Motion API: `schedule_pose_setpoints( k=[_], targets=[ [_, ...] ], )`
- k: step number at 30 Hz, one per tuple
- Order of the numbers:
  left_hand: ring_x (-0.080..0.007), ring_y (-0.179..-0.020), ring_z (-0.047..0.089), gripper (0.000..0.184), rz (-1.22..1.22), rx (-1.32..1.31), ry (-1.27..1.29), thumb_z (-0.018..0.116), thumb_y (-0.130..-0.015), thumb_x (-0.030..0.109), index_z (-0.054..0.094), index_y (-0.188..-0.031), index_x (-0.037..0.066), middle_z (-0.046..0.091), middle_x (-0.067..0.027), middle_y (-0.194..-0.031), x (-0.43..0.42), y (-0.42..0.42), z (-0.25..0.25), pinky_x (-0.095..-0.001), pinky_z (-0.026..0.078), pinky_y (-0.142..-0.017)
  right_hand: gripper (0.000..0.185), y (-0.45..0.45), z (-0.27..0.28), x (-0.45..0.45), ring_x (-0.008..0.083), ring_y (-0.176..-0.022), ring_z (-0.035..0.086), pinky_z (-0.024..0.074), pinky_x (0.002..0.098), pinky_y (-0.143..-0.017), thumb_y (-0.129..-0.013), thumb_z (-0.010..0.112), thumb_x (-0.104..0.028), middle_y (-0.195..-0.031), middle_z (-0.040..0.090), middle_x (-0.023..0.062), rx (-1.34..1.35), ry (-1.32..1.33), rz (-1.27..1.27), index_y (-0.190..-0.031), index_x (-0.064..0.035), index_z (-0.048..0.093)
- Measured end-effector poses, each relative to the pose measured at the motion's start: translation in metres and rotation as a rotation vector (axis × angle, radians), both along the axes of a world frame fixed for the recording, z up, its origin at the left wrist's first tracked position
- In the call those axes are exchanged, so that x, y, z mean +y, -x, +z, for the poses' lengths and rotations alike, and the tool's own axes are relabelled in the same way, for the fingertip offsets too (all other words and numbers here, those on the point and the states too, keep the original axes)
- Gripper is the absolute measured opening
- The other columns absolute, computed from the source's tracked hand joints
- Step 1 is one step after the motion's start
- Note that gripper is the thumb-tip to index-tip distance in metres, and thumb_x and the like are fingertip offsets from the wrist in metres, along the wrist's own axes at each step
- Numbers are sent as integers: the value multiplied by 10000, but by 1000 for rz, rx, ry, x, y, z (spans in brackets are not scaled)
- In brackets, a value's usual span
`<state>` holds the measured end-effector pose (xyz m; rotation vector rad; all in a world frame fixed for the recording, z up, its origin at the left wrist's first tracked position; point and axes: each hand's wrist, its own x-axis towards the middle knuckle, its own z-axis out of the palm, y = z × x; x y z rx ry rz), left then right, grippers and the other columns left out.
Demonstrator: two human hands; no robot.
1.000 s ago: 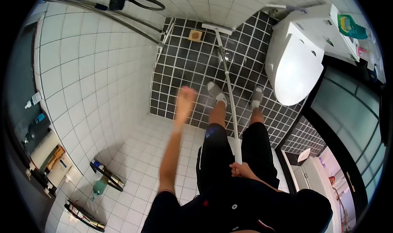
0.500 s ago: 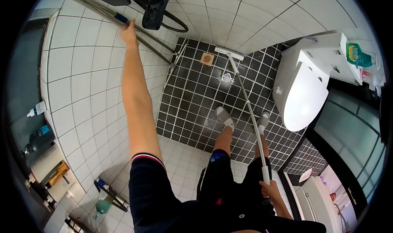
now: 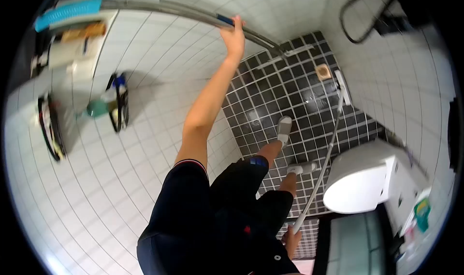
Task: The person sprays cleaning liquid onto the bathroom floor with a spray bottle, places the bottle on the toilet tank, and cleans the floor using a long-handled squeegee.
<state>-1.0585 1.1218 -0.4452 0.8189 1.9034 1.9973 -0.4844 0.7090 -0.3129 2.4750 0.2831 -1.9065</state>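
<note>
My left hand (image 3: 234,37) reaches up and is closed around long metal poles (image 3: 188,15) beside the wall. A dark blue band shows on one pole near my fingers, and a light blue piece (image 3: 67,13) is at the upper left end. Their lower ends come down to the tiled floor near the wall. Low at my side, my right hand (image 3: 291,239) grips the white handle of a floor squeegee (image 3: 330,148). Its white head (image 3: 343,87) rests on the dark tiles against the wall, close to the square floor drain (image 3: 323,72).
A white toilet (image 3: 355,193) stands to the right, with a green bottle (image 3: 422,214) on its tank. Wall racks (image 3: 119,101) with bottles hang at left. A frosted glass door (image 3: 355,241) is lower right. The black tiled floor (image 3: 275,101) has wet patches.
My view has turned to the left, so the toilet and floor appear shifted and rotated. Both hands keep their holds, on the poles and on the squeegee. My feet point differently in the view.
</note>
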Motion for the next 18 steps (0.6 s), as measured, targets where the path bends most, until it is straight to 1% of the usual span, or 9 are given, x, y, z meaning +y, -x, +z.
schedule_pose_setpoints(
  k=[1, 5, 9, 11, 13, 14, 16, 17, 18],
  targets=[
    [-168, -728, 591, 170, 79, -77, -21, 629, -885, 128, 506, -818, 32, 559, -59, -755, -25, 10, 0, -325, 475, -730, 294, 4, -7, 3, 123, -342, 398, 310, 265, -312, -827, 664, -210, -468, 362, -5, -8, -71, 2, -755, -64, 420],
    [-168, -735, 588, 177, 313, -186, -25, 631, -889, 131, 496, -811, 48, 555, -54, -764, -123, 57, -3, -324, 481, -767, 260, 13, 9, 36, 85, -343, 360, 256, 241, -310, -842, 639, -166, -468, 361, -16, 90, 38, -57, -715, -73, 432],
    [-143, -732, 581, 166, 393, -168, -19, 667, -863, 158, 558, -833, 37, 596, -46, -787, -197, 114, -18, -320, 470, -772, 238, 15, 6, 39, 80, -339, 343, 251, 240, -308, -853, 617, -172, -468, 351, -23, -67, 114, 78, -743, -85, 425],
    [-131, -726, 582, 159, 460, -107, 262, 672, -850, 170, 604, -848, 26, 624, -47, -756, -236, 151, -26, -312, 459, -729, 226, 3, 15, 41, 80, -336, 343, 256, 243, -305, -867, 600, -188, -469, 339, -29, 90, 46, 17, -761, -86, 428],
    [-130, -730, 548, 175, 412, -237, 188, 677, -846, 212, 611, -927, 73, 628, -33, -831, -263, 186, -49, -294, 399, -628, 232, 2, 16, 42, 86, -328, 335, 257, 251, -299, -872, 585, -186, -477, 346, -22, 56, 17, -10, -749, -89, 415],
    [-130, -730, 548, 175, 411, -251, 176, 677, -846, 212, 611, -927, 73, 628, -33, -831, -258, 190, -53, -294, 399, -628, 239, -1, 14, 42, 89, -327, 333, 251, 254, -298, -870, 589, -189, -478, 347, -21, 45, 36, 5, -747, -90, 409],
    [-105, -637, 513, 187, 560, -257, 197, 679, -824, 180, 621, -907, 23, 604, -22, -721, -268, 206, -39, -272, 394, -579, 246, 4, 11, 47, 92, -326, 331, 245, 258, -298, -868, 592, -192, -478, 348, -19, 53, 69, 48, -746, -90, 404],
    [-105, -637, 513, 187, 577, -253, 206, 679, -824, 180, 621, -907, 23, 604, -22, -721, -278, 216, -31, -272, 394, -579, 254, 11, 14, 49, 95, -325, 332, 242, 261, -298, -865, 594, -192, -477, 347, -17, 51, 58, 45, -735, -90, 401],
    [-98, -609, 478, 209, 546, -259, 343, 693, -808, 184, 616, -943, 44, 575, -4, -702, -283, 221, -25, -263, 368, -538, 262, 17, 19, 49, 98, -323, 333, 239, 264, -298, -862, 596, -193, -476, 346, -16, 38, 48, 35, -724, -91, 398]
  ],
)
